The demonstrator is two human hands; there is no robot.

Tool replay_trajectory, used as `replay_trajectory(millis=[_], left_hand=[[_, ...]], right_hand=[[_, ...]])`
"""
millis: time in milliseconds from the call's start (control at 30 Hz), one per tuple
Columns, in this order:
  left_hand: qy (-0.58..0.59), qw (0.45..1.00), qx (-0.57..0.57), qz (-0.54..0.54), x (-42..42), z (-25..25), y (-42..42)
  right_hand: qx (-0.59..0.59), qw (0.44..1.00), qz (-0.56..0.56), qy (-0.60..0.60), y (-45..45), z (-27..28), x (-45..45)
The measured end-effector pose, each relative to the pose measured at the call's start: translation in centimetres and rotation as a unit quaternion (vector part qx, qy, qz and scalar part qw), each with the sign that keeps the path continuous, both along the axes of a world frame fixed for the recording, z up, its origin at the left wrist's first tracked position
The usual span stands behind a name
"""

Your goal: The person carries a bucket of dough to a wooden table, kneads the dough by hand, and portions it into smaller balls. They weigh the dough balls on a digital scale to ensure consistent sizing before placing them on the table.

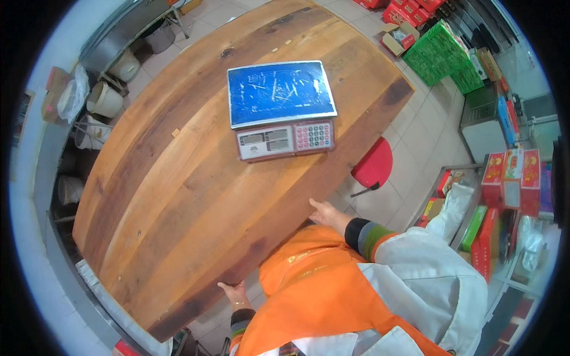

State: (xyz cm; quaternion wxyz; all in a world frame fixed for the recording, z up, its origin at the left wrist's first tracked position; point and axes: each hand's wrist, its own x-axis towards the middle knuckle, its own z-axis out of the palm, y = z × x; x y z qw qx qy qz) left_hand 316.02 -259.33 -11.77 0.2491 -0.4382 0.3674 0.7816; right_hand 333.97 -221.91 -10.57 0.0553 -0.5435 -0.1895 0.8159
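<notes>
Before me stands a large wooden table of joined planks, with dark knots and worn patches. My left hand holds its near edge towards the lower left, thumb on top. Further right along the same edge is my right hand, its thumb also over the rim. The fingers of both hands are partly hidden beneath the tabletop. An electronic price scale rests on the table beyond my right hand. Its scratched blue platform carries nothing, and its keypad faces my side.
A red stool stands by the table's right edge. Green crates and red boxes are stacked at the far right. A shelf with gift boxes is on the right. White buckets stand below a left-hand counter.
</notes>
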Motion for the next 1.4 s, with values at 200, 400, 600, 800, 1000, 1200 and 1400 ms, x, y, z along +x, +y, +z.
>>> replay_trajectory(millis=[200, 400, 600, 800, 1000, 1200, 1400], left_hand=[[0.012, 0.996, -0.074, -0.047, 1.5, 0.7, 1.4], [-0.019, 0.996, -0.026, -0.080, 4.7, 1.2, 1.1], [0.076, 0.988, -0.036, -0.132, 13.6, 1.6, -3.3], [-0.006, 0.983, -0.151, -0.101, 31.1, -3.4, -17.7], [-0.184, 0.956, -0.197, -0.120, 45.4, -2.6, -24.9], [-0.111, 0.973, -0.193, -0.055, 43.8, 0.4, -20.1], [0.024, 0.983, -0.127, -0.128, 36.0, 0.3, -12.6]], right_hand=[[0.065, 0.990, 0.122, -0.021, -1.8, 0.9, 7.2], [0.143, 0.972, 0.152, -0.107, -3.2, -2.0, 17.1], [0.170, 0.933, 0.242, -0.207, -7.5, -2.2, 25.1], [0.230, 0.839, 0.460, -0.179, -10.7, -1.3, 25.5], [0.282, 0.791, 0.522, -0.153, -9.8, 1.4, 24.5], [0.269, 0.821, 0.481, -0.148, -8.5, 2.1, 24.8], [0.299, 0.830, 0.457, -0.112, -7.0, 1.5, 25.2]])
